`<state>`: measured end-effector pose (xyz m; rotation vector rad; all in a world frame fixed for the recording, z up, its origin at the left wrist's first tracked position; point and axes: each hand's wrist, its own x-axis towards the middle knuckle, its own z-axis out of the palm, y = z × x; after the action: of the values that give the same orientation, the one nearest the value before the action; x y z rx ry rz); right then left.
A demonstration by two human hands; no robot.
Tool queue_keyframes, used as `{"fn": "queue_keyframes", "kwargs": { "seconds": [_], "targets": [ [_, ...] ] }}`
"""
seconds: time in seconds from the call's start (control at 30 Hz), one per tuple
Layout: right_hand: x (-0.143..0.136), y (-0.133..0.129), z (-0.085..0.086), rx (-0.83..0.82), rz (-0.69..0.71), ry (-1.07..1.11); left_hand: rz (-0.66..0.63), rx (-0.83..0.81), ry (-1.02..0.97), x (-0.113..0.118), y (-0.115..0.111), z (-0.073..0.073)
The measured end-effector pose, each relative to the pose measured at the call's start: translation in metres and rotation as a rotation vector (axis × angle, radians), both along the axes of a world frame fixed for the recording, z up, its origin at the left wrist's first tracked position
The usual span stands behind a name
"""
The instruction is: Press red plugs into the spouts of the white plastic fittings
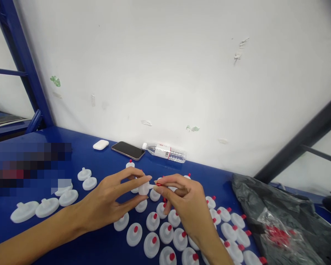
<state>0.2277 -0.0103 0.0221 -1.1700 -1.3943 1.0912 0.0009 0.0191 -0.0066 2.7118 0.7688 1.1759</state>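
Note:
My left hand (111, 197) grips a white round plastic lid (144, 188) by its rim, tilted so its spout points right. At that spout, my right hand (183, 195) pinches a small red cap (158, 184) between thumb and forefinger. Below and to the right of both hands lie several white lids with red caps (151, 244) on their spouts. Left of my left hand, several lids without red caps (46, 207) lie on the blue table (79, 147).
Along the wall rest a white case (100, 144), a phone (128, 150) and a water bottle (165, 152). A dark plastic bag (253, 195) at the right bears a clear bag of red caps (278, 235). Blue and dark frame posts stand at both sides.

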Motion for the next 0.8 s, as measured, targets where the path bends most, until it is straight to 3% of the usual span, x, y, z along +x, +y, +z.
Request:
{"fn": "queue_keyframes", "kwargs": {
  "seconds": [0.3,0.5,0.7,0.8],
  "targets": [
    [0.000,0.000,0.002,-0.026,0.058,0.103,-0.024,0.041,-0.093,0.007,-0.004,0.000],
    [-0.001,0.000,-0.007,-0.010,0.005,-0.023,-0.024,0.082,-0.140,0.006,-0.003,-0.003],
    [0.002,0.000,-0.019,0.417,0.003,-0.491,-0.025,0.056,-0.156,0.007,-0.006,-0.004],
    [0.004,0.000,-0.021,0.501,0.022,-0.586,-0.018,0.038,-0.151,0.007,-0.008,-0.004]
  ]
}}
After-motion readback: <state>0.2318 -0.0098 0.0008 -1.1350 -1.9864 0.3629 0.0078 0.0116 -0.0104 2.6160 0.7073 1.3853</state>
